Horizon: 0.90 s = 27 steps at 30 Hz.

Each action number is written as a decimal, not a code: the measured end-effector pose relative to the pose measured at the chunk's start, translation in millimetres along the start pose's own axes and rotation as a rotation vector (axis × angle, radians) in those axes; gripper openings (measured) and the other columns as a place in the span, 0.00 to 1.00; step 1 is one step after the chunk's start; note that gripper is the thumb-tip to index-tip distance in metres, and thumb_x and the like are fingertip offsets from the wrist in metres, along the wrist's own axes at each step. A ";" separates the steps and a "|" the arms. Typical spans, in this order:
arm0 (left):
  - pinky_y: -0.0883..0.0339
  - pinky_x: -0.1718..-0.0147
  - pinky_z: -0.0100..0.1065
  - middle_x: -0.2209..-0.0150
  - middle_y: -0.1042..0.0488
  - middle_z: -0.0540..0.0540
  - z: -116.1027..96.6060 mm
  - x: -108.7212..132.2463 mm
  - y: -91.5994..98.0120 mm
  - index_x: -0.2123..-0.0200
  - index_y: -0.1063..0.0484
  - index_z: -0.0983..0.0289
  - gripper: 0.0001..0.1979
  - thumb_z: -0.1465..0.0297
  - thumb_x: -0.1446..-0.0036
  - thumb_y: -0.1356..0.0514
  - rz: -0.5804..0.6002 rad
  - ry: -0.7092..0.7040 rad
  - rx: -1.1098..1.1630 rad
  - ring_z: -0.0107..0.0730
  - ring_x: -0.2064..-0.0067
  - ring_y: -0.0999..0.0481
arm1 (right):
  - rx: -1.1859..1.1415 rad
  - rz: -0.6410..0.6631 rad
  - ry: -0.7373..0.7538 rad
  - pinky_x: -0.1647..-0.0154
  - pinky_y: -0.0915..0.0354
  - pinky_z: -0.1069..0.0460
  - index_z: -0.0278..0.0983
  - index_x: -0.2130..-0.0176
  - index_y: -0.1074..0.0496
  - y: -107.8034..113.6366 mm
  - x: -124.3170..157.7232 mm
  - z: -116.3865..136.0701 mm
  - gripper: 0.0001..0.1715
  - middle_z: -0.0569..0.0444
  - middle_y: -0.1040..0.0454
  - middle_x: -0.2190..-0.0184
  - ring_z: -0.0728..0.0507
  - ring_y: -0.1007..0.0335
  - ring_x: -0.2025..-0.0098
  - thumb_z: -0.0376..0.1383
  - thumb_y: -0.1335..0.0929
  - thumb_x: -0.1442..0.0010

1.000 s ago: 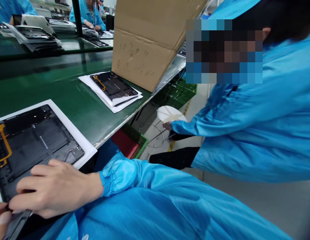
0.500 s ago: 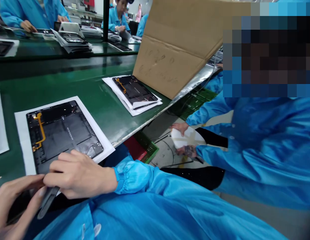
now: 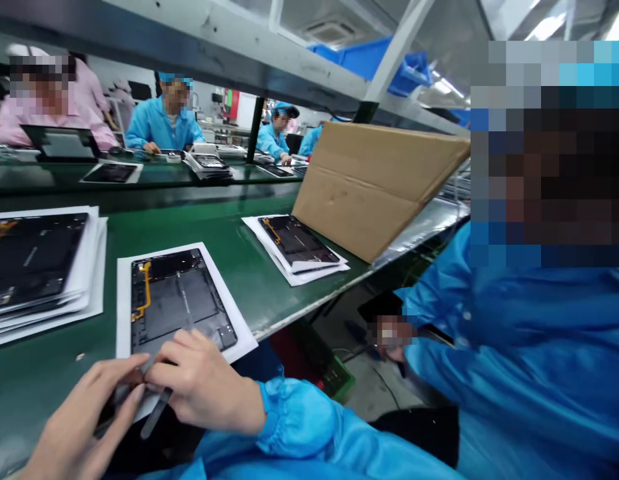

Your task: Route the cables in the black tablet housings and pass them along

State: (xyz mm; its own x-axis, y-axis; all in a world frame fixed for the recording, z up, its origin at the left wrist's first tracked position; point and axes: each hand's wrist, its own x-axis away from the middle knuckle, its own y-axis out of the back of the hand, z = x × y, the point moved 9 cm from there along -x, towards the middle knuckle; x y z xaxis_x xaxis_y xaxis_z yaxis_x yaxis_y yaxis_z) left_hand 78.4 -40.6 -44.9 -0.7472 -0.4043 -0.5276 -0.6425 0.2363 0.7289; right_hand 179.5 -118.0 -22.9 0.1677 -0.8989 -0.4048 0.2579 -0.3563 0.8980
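Note:
A black tablet back panel (image 3: 176,303) with an orange flex cable lies on a white sheet (image 3: 125,280) on the green belt, right in front of me. My right hand (image 3: 204,380) rests at its near edge, fingers curled and pinching a thin dark strip (image 3: 154,413). My left hand (image 3: 84,417) meets it from the left, fingertips closed on the same strip. Both hands touch at the panel's lower edge.
A stack of panels on white sheets (image 3: 39,267) sits to the left; another panel on sheets (image 3: 296,247) lies further right beside a tilted cardboard box (image 3: 369,187). A person in a blue coat (image 3: 514,347) bends close on my right. Other workers sit across the belt.
My view has lifted and swung, showing the far workers and shelf. The neighbour has come up from the floor. My hands stay pinched on the strip at the panel's edge.

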 end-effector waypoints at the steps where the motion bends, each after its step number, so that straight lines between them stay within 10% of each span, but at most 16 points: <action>1: 0.24 0.61 0.28 0.59 0.22 0.49 -4.9 -0.6 4.0 0.47 0.31 0.53 0.17 0.56 0.36 0.41 -0.020 -0.039 -0.023 0.32 0.62 0.19 | -0.003 -0.016 0.006 0.64 0.45 0.49 0.37 0.61 0.27 0.4 -1.5 0.2 0.03 0.55 0.26 0.62 0.46 0.39 0.60 0.33 0.32 0.36; 10: 0.31 0.58 0.29 0.56 0.26 0.51 -18.7 3.1 6.0 0.55 0.28 0.57 0.08 0.63 0.31 0.45 -0.033 -0.221 -0.146 0.31 0.58 0.25 | -0.180 -0.137 -0.022 0.60 0.41 0.52 0.36 0.59 0.24 0.0 -1.0 -6.9 0.08 0.55 0.25 0.64 0.47 0.37 0.61 0.36 0.34 0.31; 27: 0.36 0.55 0.28 0.57 0.28 0.51 -27.5 -2.5 1.5 0.56 0.31 0.58 0.05 0.66 0.29 0.47 0.118 -0.101 -0.005 0.30 0.56 0.28 | -0.118 -0.213 0.012 0.64 0.45 0.50 0.37 0.63 0.26 15.6 7.3 1.3 0.05 0.55 0.25 0.65 0.47 0.39 0.62 0.30 0.33 0.37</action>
State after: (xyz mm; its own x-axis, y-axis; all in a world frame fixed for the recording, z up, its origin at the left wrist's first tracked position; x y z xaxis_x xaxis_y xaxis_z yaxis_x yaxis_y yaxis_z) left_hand 84.0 -63.5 -30.5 -0.8308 -0.2829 -0.4792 -0.5487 0.2727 0.7903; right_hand 183.5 -130.5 -11.6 0.1086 -0.8030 -0.5860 0.3978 -0.5051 0.7659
